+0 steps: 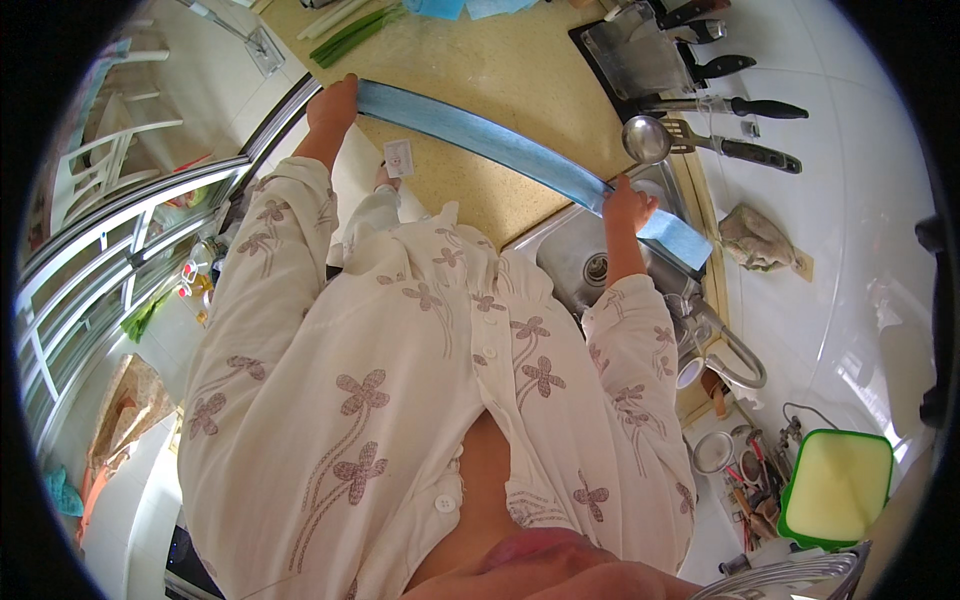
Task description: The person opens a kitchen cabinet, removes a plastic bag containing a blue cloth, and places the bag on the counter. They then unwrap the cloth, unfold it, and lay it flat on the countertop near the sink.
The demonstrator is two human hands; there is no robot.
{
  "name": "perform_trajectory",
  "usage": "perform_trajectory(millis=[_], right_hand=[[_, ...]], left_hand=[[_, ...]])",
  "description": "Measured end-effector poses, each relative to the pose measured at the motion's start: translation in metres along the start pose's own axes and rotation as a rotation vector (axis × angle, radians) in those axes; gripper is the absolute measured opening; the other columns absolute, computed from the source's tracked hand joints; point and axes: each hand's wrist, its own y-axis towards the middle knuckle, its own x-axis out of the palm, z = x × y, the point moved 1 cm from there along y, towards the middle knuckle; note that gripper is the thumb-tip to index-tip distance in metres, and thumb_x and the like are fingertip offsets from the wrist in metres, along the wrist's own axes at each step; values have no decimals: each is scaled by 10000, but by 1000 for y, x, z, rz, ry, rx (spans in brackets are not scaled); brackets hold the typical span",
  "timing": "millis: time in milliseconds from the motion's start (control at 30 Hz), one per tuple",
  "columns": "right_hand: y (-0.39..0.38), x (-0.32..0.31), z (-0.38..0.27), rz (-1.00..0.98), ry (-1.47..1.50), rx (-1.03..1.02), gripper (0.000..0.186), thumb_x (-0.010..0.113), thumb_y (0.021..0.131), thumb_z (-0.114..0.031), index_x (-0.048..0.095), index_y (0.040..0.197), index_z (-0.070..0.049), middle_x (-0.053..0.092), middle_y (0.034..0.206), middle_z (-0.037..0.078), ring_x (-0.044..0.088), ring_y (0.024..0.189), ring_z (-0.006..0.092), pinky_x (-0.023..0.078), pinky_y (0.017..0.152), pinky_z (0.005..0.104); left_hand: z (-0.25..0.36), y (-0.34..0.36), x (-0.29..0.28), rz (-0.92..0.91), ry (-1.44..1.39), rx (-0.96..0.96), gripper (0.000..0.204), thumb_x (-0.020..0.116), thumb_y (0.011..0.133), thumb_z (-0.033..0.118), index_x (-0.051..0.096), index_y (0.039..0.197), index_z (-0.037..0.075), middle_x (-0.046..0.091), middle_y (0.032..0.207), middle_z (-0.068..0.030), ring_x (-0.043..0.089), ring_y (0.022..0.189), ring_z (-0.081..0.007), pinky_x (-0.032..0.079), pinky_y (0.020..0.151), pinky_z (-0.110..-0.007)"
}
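Note:
My left hand (335,103) grips the left end of a long, flat light-blue strip (480,130) with a dark edge. My right hand (628,207) is closed on the same strip nearer its right end. The strip stretches between both hands across the yellowish countertop (470,195) and reaches over the sink (575,262), where its right end (678,238) sticks out past my right hand. What the strip is made of, I cannot tell. A small pale card (398,158) shows below the strip near my left hand, beside something skin-coloured that I cannot make out.
Green onions (352,38) lie at the far counter edge. On the right wall are a knife holder (625,60), a ladle (647,139), a slotted spatula (735,148) and a hanging cloth (757,238). A faucet (735,350) curves by the sink; a green-rimmed board (835,488) stands lower right.

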Motion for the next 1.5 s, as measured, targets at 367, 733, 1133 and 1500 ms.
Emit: perform_trajectory(millis=[367,733,1133,1500], right_hand=[[3,-3,34,-178,44,154,622,683,772,-546,541,1280,-215,696,1058,79,571,1128,259,195,1101,467],[-4,8,117,-260,105,116,617,609,794,-510,489,1345,-260,661,1170,108,569,1173,280,67,1130,569],[2,23,190,-481,-67,232,467,441,852,-222,524,1311,-250,583,1305,115,502,1267,286,21,1117,647],[9,18,243,-613,-166,290,388,427,901,-258,612,1235,-190,579,1330,51,505,1267,326,60,1103,664]], left_hand=[[-11,3,15,161,213,137,158,446,917,209,564,1011,163,681,1023,-54,660,955,-286,486,796,-483],[-2,-2,0,135,341,126,186,439,951,282,578,1021,179,687,1023,-26,651,987,-246,456,810,-485],[4,-3,-6,62,340,93,179,429,962,265,569,1037,183,682,1061,-24,641,1027,-254,450,842,-455],[1,-2,-1,154,361,137,132,468,929,267,556,984,186,690,972,-27,671,919,-266,465,747,-486]])
